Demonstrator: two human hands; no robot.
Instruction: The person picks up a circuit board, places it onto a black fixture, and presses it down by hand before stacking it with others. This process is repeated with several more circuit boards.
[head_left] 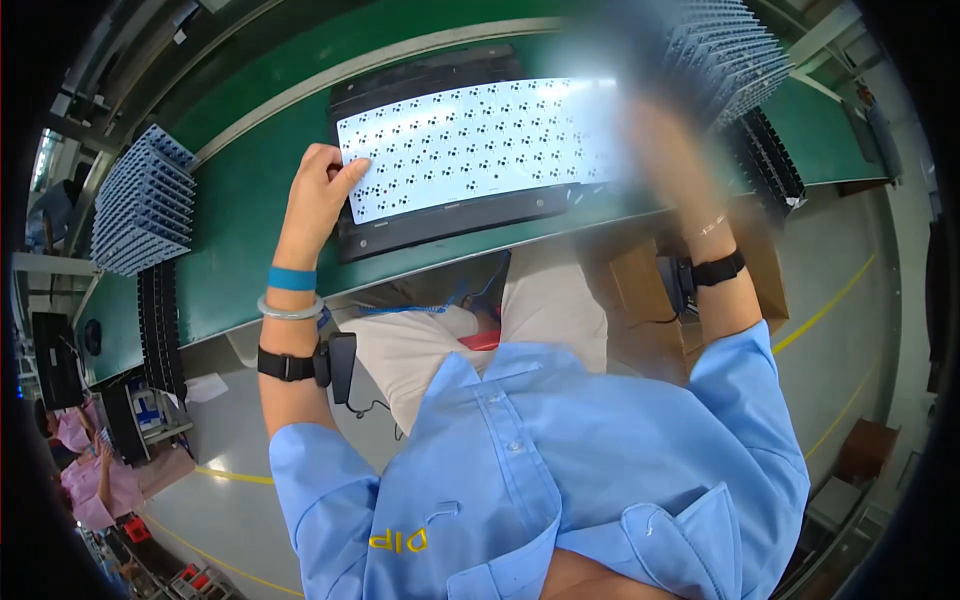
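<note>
A long white keyboard circuit board (470, 145), dotted with rows of small black holes and marks, lies over a dark flat fixture (450, 218) on the green bench. My left hand (322, 192) pinches the board's left end, thumb on its top face and the other fingers curled at the edge. Over by the right end is my right hand (665, 150), smeared by a blurry patch in the picture. Its fingers cannot be made out, nor whether they touch the board.
Stacked boards stand at the left (148, 205) and far right (725, 60) of the green bench (235, 215). Black slotted rails (160, 330) lie below the left stack, with similar rails (768, 165) at the right. A cardboard box (640, 285) sits below the bench's right front edge.
</note>
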